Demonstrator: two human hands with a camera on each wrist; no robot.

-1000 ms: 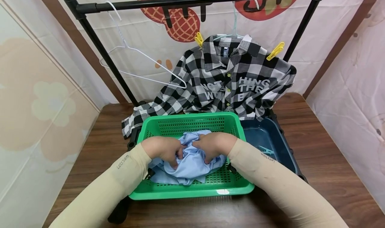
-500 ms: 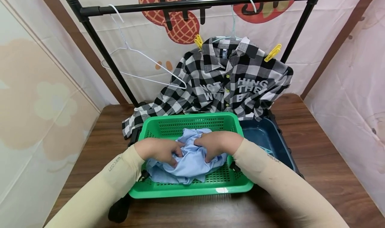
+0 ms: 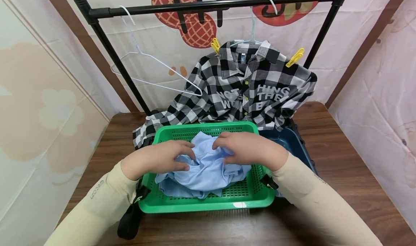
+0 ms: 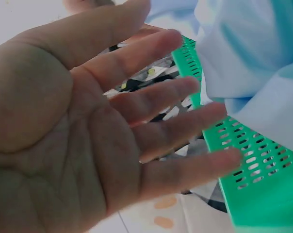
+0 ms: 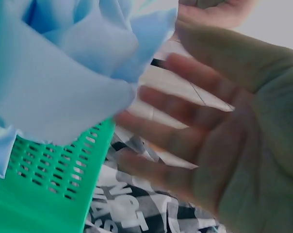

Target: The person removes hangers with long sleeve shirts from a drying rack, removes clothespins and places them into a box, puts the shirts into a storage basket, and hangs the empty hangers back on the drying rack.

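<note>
A crumpled light blue cloth (image 3: 203, 170) lies in the green basket (image 3: 208, 207). Over its left part is the left hand (image 3: 159, 157), fingers spread and nothing held; the left wrist view shows its bare palm (image 4: 103, 121) beside the cloth (image 4: 253, 48). The right hand (image 3: 248, 148) hovers above the cloth's right side with fingers apart. In the right wrist view that hand (image 5: 219, 116) is empty, its fingertips close to the cloth (image 5: 54, 87); whether they touch it I cannot tell.
Behind the basket, a black-and-white checked shirt (image 3: 211, 76) hangs with yellow clips (image 3: 295, 57) from a black rack (image 3: 195, 5). An empty white hanger (image 3: 162, 60) hangs at left. A dark blue tray (image 3: 294, 145) stands right of the basket on the wooden table (image 3: 344, 159).
Both hands have let go of the blue cloth, risen and moved apart, the left hand leftward and the right hand rightward. The cloth's top edge now reaches farther back in the basket.
</note>
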